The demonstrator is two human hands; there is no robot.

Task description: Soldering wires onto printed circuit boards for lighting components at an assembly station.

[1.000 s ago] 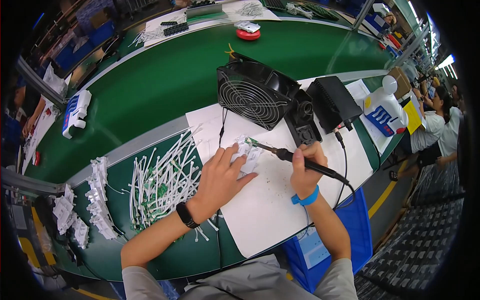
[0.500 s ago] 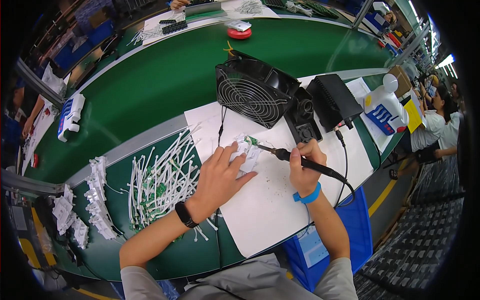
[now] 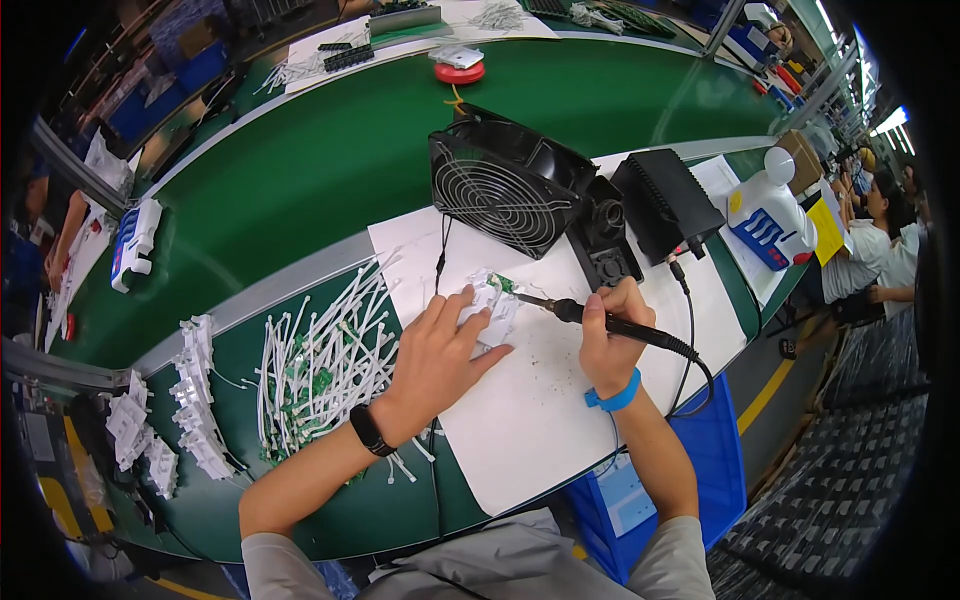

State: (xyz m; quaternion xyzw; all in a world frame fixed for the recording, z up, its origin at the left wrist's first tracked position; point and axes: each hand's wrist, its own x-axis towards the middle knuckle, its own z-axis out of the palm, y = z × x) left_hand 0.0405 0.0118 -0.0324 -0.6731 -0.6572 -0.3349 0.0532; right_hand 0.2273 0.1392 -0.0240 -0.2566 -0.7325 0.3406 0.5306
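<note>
Right hand: we grasp the soldering iron (image 3: 575,311) in our right hand (image 3: 612,335), fingers wrapped on the handle, tip aimed left.
Left hand: our left hand (image 3: 437,355) holds the white plastic part (image 3: 495,328), fingertips over it, thumb out by its near edge.
White part: lies on the white sheet (image 3: 560,430), near side of the fan (image 3: 505,200).
Green circuit board: at the part's far end (image 3: 502,284); we see it just left of the iron tip. Contact? We can't tell.
Iron tip: sits a bit nearer and further right than a second ago, when it overlaps the board more. We read that as a small backing-off or repositioning, joint state unclear.
Hold: left hand is basically unmoved, so we judge the part steady.
Green belt (image 3: 340,165): red disc (image 3: 460,74) and white-and-blue piece (image 3: 137,240) are further left now; no bearing on our soldering.
Cable pile (image 3: 325,375): left of our left hand, white leads with green boards mixed in.
</note>
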